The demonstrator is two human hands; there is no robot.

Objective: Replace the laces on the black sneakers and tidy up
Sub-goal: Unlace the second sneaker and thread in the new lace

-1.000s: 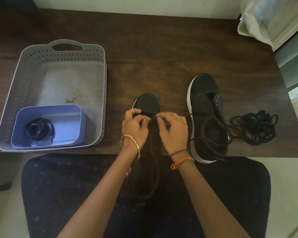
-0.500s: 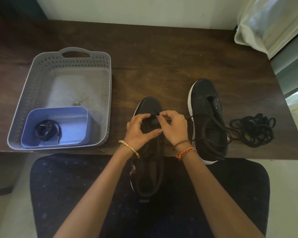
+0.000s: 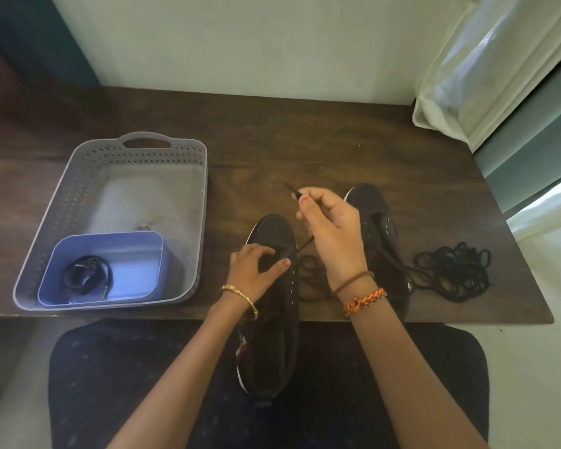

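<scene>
Two hands work the near sneaker (image 3: 274, 306) at the table edge (image 3: 175, 314): the left hand (image 3: 253, 270) presses its eyelets, the right hand (image 3: 331, 234) pinches the lace tip (image 3: 293, 192) above the toe, best drawn smoothly while the shoe is steadied.

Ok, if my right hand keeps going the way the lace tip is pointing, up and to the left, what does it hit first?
Probably nothing soon: beyond the right hand and its pinched lace lies bare table, then the wall. The grey basket sits left of that line, though depth is unclear.
</scene>
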